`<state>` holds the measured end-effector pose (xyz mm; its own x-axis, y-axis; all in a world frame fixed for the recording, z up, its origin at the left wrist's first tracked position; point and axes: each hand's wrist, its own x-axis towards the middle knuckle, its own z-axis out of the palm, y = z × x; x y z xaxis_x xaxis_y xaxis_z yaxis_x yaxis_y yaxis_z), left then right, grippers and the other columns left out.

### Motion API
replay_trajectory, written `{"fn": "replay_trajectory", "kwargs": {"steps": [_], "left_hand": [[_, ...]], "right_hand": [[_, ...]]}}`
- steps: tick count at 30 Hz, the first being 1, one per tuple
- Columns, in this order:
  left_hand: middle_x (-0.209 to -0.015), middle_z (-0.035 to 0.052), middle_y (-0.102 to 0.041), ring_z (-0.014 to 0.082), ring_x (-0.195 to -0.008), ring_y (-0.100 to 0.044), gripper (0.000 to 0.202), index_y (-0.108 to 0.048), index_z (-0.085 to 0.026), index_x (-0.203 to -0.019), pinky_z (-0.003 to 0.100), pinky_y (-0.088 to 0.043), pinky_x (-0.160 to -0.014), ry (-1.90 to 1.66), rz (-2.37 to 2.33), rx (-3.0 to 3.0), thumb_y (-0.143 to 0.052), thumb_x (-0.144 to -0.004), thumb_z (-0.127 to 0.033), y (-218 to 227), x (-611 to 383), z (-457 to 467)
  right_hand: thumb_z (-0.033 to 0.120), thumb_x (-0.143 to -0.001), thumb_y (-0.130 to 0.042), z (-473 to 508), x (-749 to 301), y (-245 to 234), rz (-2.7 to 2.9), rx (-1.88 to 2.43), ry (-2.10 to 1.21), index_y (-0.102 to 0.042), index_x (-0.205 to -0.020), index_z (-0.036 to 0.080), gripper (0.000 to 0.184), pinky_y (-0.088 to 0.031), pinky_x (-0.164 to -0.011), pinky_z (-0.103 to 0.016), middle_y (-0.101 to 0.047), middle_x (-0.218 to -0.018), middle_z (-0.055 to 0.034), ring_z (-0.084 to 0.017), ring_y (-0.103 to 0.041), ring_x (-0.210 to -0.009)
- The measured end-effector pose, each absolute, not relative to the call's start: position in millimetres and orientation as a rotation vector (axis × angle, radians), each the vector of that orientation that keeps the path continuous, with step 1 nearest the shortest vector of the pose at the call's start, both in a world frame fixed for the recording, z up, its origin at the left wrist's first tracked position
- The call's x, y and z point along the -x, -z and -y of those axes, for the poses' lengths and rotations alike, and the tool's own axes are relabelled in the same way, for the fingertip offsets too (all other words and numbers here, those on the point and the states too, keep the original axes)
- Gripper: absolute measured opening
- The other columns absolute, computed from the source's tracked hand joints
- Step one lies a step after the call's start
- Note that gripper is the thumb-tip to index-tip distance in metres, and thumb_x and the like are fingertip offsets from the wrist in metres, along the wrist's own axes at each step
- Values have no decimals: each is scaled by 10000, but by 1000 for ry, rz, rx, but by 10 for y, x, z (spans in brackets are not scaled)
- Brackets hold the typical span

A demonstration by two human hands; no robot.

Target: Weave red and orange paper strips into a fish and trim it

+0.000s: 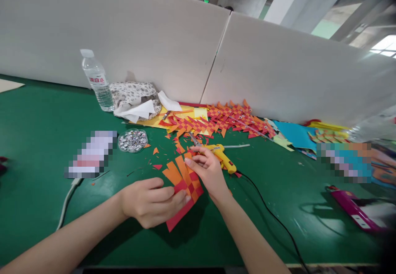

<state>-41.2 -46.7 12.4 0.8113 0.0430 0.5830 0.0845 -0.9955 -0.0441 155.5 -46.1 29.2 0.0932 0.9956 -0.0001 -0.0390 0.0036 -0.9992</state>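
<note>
left hand (pixel 151 201) fingers pinching the lower edge of a half-woven red and orange paper mat (pixel 183 183), right hand (pixel 208 170) gripping its top strips, mat on the green table (pixel 46 142), yellow glue gun (pixel 221 155) just behind, tub of googly eyes (pixel 133 140) further left, pile of finished woven pieces (pixel 222 119) by the white divider

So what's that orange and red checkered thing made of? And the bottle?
The woven mat looks like matte coloured paper: thin, flat strips with cut edges. The bottle is probably clear, shiny plastic: see-through, ribbed sides, white cap.
</note>
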Motion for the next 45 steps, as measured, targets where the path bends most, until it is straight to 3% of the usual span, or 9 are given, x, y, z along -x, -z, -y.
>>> {"fn": "replay_trajectory", "kwargs": {"steps": [6,8,13,19,24,28,31,37,45], "left_hand": [[-1114,18,-668,157,-792,-666,475,-494,-309,-1260,244,-472,-532,968,192,2960,-506,-827,-117,-99,445,421],[-1121,13,-664,158,-786,-669,484,-488,-332,-1264,242,-481,-545,932,285,2971,-501,-830,-116,-93,482,394],[-1087,13,-680,163,-811,-670,448,-534,-349,-1220,245,-512,-643,959,500,3056,-501,-833,-127,-78,548,346],[-1068,10,-688,165,-875,-647,443,-546,-341,-1195,262,-472,-720,1091,571,2949,-515,-817,-110,-100,463,303],[-988,52,-676,206,-903,-595,270,-589,-217,-944,355,-422,-836,1434,915,2790,-526,-711,-97,-152,408,214],[-836,46,-625,191,-795,-564,121,-561,-184,-826,313,-435,-719,1697,1539,2836,-458,-775,-223,-229,408,138],[-709,19,-612,163,-685,-553,280,-610,-177,-741,258,-419,-625,1695,1895,3041,-439,-831,-380,-245,359,112],[-518,-20,-560,97,-457,-432,338,-643,-169,-578,214,-301,-447,1602,2188,3177,-638,-677,-492,-131,258,96],[-644,27,-662,100,-484,-505,362,-673,-159,-666,197,-341,-443,1919,2410,2820,-630,-689,-518,-152,438,-110]], "right_hand": [[486,-699,-650,462,-1544,-314,1000,1222,-1431,-584,-1008,223,410,-429,-533,-220,-627,-664,21,-128,-600,-619],[435,-677,-688,465,-1562,-326,986,1226,-1494,-579,-1027,223,424,-443,-551,-222,-637,-683,17,-141,-621,-662],[281,-617,-748,503,-1578,-360,1012,1181,-1574,-558,-1086,206,512,-428,-509,-192,-619,-608,55,-101,-592,-549],[235,-571,-774,493,-1568,-300,984,1089,-1531,-494,-1153,189,647,-522,-678,-288,-699,-766,-1,-161,-666,-701],[254,-582,-778,435,-1626,-242,931,1124,-1330,-493,-1145,197,634,-528,-753,-337,-705,-836,-27,-186,-676,-762],[282,-596,-767,425,-1631,-241,939,1122,-1267,-490,-1145,202,620,-531,-767,-377,-708,-849,-42,-208,-680,-771],[277,-591,-767,448,-1588,-248,979,1105,-1270,-494,-1132,204,610,-528,-777,-385,-710,-842,-36,-214,-681,-783],[268,-613,-752,500,-1504,-254,1074,1126,-1303,-483,-1128,219,583,-536,-743,-376,-715,-778,-13,-223,-686,-771],[264,-632,-745,441,-1614,-235,972,1111,-1128,-496,-1111,206,543,-537,-764,-384,-716,-858,-47,-218,-678,-802]]}}
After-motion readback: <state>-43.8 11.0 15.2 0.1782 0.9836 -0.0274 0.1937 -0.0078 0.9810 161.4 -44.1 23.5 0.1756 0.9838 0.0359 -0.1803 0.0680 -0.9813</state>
